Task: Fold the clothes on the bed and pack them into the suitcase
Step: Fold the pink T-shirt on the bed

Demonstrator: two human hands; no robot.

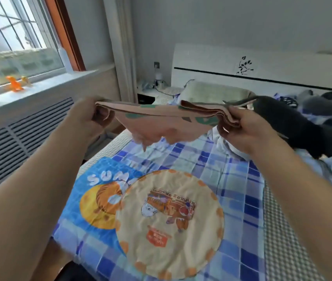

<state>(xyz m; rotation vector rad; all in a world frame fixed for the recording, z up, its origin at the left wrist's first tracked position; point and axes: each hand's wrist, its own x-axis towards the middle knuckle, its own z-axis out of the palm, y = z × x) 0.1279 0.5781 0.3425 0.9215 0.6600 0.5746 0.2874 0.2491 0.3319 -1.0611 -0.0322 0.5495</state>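
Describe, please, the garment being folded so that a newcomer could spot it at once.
Above the blue checked bedsheet, both hands hold a pink cloth garment with green markings stretched in the air. Unlike the dark clothes and the printed pieces lying on the bed, it alone is lifted.

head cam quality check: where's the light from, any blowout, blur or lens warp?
Head view: daylight enters from the window, which is overexposed; wide-angle warp bows the forearms and the headboard; the pink garment held between left hand and right hand is slightly soft, the far right corner smeared; the cream garment print is readable.
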